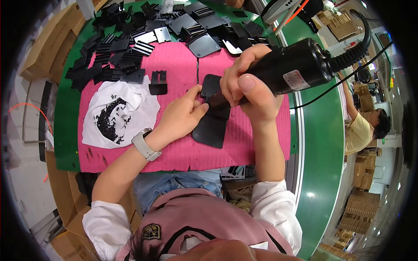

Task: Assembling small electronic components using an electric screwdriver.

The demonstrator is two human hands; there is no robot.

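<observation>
My right hand (257, 93) is wrapped round a black electric screwdriver (289, 65), its cable leading off to the upper right. The tool slants down to the left, its nose over the middle of a black plate assembly (210, 132). Its tip is hidden. With bent fingers and thumb, my left hand (180, 114) grips the middle of that assembly, beside the tool's nose. Left of it lies a small black slotted bracket (158, 87). A white cloth (146, 104) carries a heap of small black screws (108, 122).
A pink corrugated sheet (174, 156) covers the green table (65, 148). Many black plates and brackets (126, 58) are piled along its far side. A green conveyor-like surface (320, 152) runs on the right. Cardboard boxes (48, 52) stand at left; another person (361, 130) is at far right.
</observation>
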